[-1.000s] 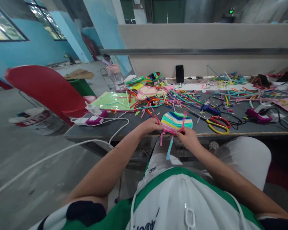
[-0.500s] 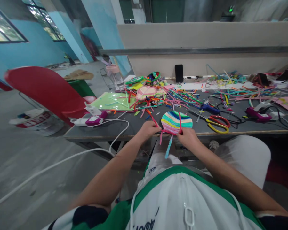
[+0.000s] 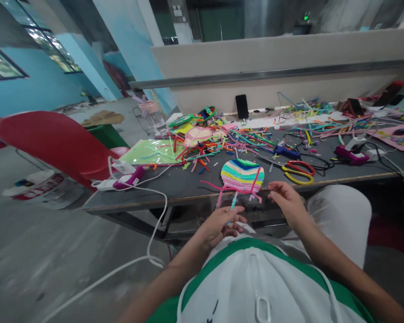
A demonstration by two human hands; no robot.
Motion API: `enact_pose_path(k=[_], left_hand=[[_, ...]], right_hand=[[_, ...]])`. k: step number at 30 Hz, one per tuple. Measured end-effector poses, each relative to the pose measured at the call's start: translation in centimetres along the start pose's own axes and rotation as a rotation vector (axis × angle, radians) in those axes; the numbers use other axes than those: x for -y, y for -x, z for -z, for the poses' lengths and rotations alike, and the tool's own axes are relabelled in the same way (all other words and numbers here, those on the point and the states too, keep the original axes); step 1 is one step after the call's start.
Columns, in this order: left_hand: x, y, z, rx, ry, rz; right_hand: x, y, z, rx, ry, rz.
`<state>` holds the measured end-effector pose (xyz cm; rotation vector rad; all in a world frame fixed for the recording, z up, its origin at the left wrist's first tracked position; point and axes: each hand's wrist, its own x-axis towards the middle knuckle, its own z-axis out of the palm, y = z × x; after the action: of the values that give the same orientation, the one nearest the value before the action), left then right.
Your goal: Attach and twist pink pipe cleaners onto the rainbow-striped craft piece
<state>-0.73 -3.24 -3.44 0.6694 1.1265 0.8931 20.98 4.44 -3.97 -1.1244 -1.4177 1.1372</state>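
A round striped piece [image 3: 242, 172] of coloured pipe cleaners lies flat at the table's front edge. Pinkish-red pipe cleaners [image 3: 210, 183] lie along its lower edge, and one crosses its right side. From its bottom hangs a twisted light-blue pipe cleaner [image 3: 234, 201]. My left hand [image 3: 222, 224] is below the edge with fingers apart around this blue strand; whether they touch it I cannot tell. Just right of the striped piece, my right hand [image 3: 287, 202] is raised, empty, with loosely bent fingers apart.
Scissors [image 3: 299, 172] with red and yellow handles lie to the right, beside a blue glue gun [image 3: 287, 151]. Loose pipe cleaners [image 3: 249, 137] heap up behind. A phone [image 3: 242, 106] leans at the back. At left are a purple-and-white power strip [image 3: 129, 177] and its white cable [image 3: 164, 202].
Both hands have let go of the red pipe cleaners. My left hand has dropped to the blue strand, and my right hand has moved away to the right. The view has shifted a little.
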Motion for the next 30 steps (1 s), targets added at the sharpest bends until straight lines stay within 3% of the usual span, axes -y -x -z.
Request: enact_pose_path(k=[4, 8, 12, 16, 18, 19, 22, 24, 26, 30], left_hand=[[1.1, -0.8, -1.0, 0.04, 0.069, -0.107], [2.2, -1.0, -0.8, 0.1, 0.014, -0.201], [2.8, -1.2, -0.5, 0.132, -0.137, -0.242], [2.8, -0.7, 1.1, 0.294, -0.226, -0.188], [2.2, -0.2, 2.8, 0.384, -0.207, -0.156], [1.7, 0.1, 3.7, 0.37, -0.185, -0.163], [-0.6, 0.9, 6.1, 0.153, -0.022, -0.321], [-2.5, 1.1, 6.8, 0.061, 0.135, -0.407], [-4.1, 1.2, 6.3, 0.091, 0.191, -0.417], [-5.7, 0.6, 3.0, 0.192, 0.016, -0.374]], right_hand=[[-3.0, 1.2, 0.5, 0.003, -0.33, -0.252], [-2.8, 0.7, 0.0, 0.159, -0.66, -0.412], [-1.2, -0.2, -1.2, 0.355, -0.829, -0.371], [-0.4, -0.4, -2.0, 0.285, -0.785, -0.265], [-0.1, -0.1, -1.9, 0.267, -0.736, -0.242], [0.1, 0.0, -1.8, 0.275, -0.72, -0.234], [0.5, 0.3, -1.4, 0.313, -0.704, -0.21], [0.7, 0.3, -1.4, 0.323, -0.688, -0.203], [0.7, 0.4, -1.6, 0.331, -0.669, -0.203], [0.8, 0.4, -2.0, 0.404, -0.662, -0.204]])
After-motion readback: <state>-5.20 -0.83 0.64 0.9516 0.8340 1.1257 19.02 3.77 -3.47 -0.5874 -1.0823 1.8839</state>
